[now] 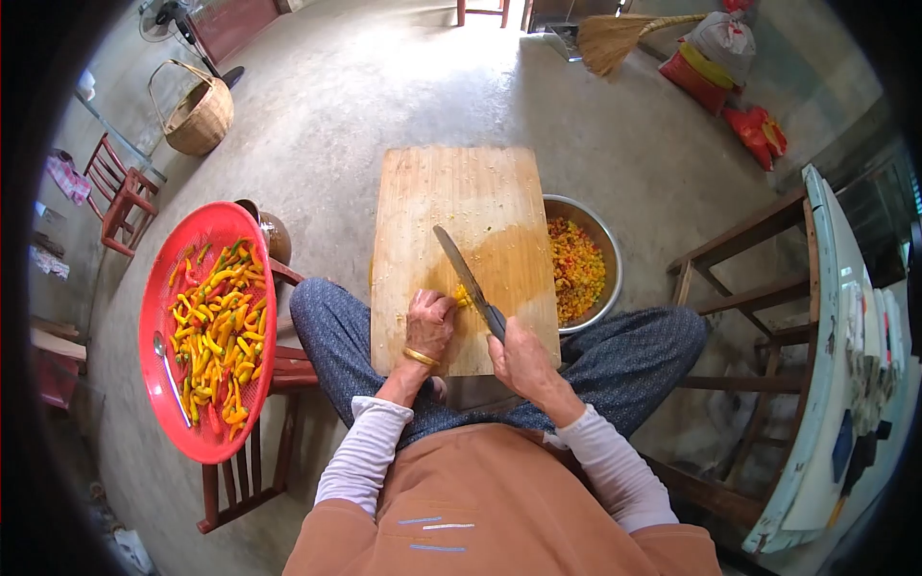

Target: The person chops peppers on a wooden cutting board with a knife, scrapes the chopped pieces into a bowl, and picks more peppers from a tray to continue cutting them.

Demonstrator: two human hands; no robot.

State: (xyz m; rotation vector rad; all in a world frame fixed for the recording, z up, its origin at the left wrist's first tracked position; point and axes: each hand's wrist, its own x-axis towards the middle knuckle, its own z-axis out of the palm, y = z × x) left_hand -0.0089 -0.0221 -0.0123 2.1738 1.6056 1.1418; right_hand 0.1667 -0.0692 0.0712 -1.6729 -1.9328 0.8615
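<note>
On a wooden cutting board [451,192] in front of me, my right hand [528,363] is closed around the dark handle of a kitchen knife [461,267]. The blade points away and to the left. My left hand [429,324], with a gold bangle at the wrist, has its fingers curled against yellow chili peppers [464,296] right beside the blade. Small pale seeds and a wet patch mark the board. To its right, a metal bowl [616,278] holds chopped red and yellow peppers [576,274].
At left, a red plastic tray [158,288] with whole chili peppers [226,336] and a spoon [171,379] rests on a wooden chair [245,480]. A wicker basket [200,120], broom [615,40] and sacks [711,62] stand farther off. A glass-topped table [836,288] is at right.
</note>
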